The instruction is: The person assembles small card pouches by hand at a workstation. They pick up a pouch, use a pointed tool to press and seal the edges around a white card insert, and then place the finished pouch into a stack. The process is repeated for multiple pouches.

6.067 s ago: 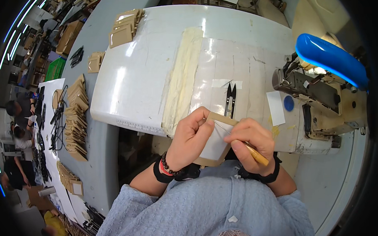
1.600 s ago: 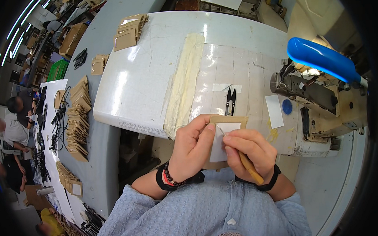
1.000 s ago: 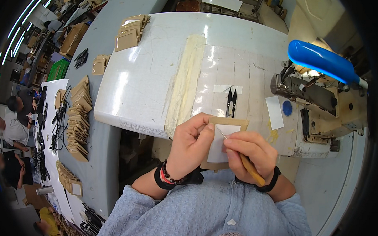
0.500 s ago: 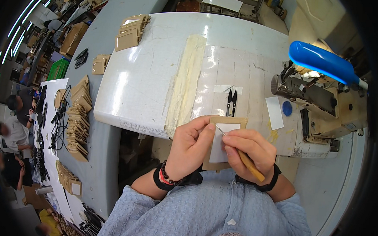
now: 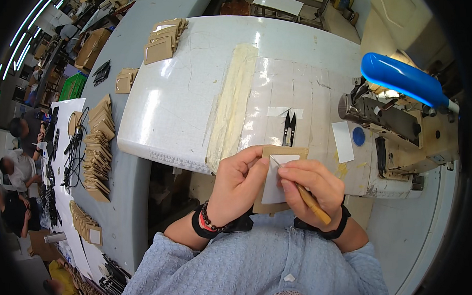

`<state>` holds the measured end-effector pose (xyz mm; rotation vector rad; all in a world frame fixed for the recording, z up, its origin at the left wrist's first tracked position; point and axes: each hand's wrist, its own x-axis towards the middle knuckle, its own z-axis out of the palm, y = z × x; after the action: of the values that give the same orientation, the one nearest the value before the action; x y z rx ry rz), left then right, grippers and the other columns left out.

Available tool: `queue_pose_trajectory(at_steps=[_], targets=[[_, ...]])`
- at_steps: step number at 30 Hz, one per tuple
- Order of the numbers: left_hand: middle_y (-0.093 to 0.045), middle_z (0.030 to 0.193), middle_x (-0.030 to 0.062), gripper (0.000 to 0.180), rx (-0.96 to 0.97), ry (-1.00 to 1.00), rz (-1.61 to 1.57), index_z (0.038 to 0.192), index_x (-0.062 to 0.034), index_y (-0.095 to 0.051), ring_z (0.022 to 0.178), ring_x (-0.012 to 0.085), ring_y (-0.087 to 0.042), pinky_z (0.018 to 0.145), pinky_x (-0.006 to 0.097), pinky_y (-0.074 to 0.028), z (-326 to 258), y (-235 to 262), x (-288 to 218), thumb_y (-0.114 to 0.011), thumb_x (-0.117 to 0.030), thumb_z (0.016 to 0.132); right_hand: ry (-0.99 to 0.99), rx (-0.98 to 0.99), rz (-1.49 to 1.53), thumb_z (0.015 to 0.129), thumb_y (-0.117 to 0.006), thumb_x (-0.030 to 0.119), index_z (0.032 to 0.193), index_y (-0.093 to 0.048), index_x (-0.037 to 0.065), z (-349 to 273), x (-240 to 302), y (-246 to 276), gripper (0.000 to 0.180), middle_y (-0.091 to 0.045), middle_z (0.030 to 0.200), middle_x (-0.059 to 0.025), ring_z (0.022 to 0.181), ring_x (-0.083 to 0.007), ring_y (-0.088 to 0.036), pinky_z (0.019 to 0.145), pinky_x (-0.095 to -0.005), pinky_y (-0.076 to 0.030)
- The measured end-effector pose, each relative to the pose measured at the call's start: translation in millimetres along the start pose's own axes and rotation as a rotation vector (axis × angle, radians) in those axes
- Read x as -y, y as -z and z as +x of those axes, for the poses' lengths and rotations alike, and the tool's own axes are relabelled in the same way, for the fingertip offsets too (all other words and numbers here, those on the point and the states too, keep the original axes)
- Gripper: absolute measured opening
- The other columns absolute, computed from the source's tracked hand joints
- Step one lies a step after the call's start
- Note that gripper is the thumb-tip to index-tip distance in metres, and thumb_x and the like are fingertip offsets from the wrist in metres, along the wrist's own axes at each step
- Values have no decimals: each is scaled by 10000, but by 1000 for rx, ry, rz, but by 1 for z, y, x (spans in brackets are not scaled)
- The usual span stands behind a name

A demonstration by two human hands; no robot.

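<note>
Between my hands is a tan card holder [image 5: 271,206] with a white window or insert [image 5: 274,187] framed in it. My left hand [image 5: 241,185] pinches its upper left edge between thumb and fingers. My right hand [image 5: 314,192] grips an awl [image 5: 313,206] by its wooden handle; the thin metal tip reaches up and left onto the holder's top inner corner, close to my left thumb. Whether the tip pierces the material cannot be made out. Just beyond the holder, black thread snips [image 5: 289,128] lie on the table, points away from me.
A sewing machine [image 5: 386,119] with a blue lamp [image 5: 402,76] stands at right, a white card [image 5: 343,141] beside it. Stacked tan holders [image 5: 159,49] sit at the table's far left corner; more piles [image 5: 97,163] line the grey bench [image 5: 131,187]. Several people work farther left.
The awl tip and my right fingers have shifted very slightly at the holder's top corner. My left hand keeps its grip in the same place.
</note>
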<state>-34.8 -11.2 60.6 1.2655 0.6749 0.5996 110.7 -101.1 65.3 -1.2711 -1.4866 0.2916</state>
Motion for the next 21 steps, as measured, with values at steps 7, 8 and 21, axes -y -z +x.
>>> queue_pose_trajectory(at_steps=[7,8,21], targets=[[-599,758,-42,230,-21,0,-51,1105,72,-605,681,-16,-495,607,144,-395,0,-5,-8,-498,-23,925,-28,-5,36,767,-680,-74,950,-655,-43,0,0,0,187,-655,897,-157,778,-233,-669,699,-280,-543],[-606,768,-37,228,-22,-4,-54,1102,71,-605,690,-13,-503,613,147,-402,0,-5,-7,-496,-26,927,-30,-7,43,768,-680,-73,950,-656,-42,0,0,0,186,-656,897,-157,777,-232,-669,697,-280,-542],[-649,849,3,225,-20,-28,-11,1079,57,-614,758,19,-549,664,179,-448,0,-4,-5,-473,-54,943,-69,-22,81,755,-681,-68,939,-665,-37,0,1,2,187,-660,880,-157,768,-225,-667,686,-275,-540]])
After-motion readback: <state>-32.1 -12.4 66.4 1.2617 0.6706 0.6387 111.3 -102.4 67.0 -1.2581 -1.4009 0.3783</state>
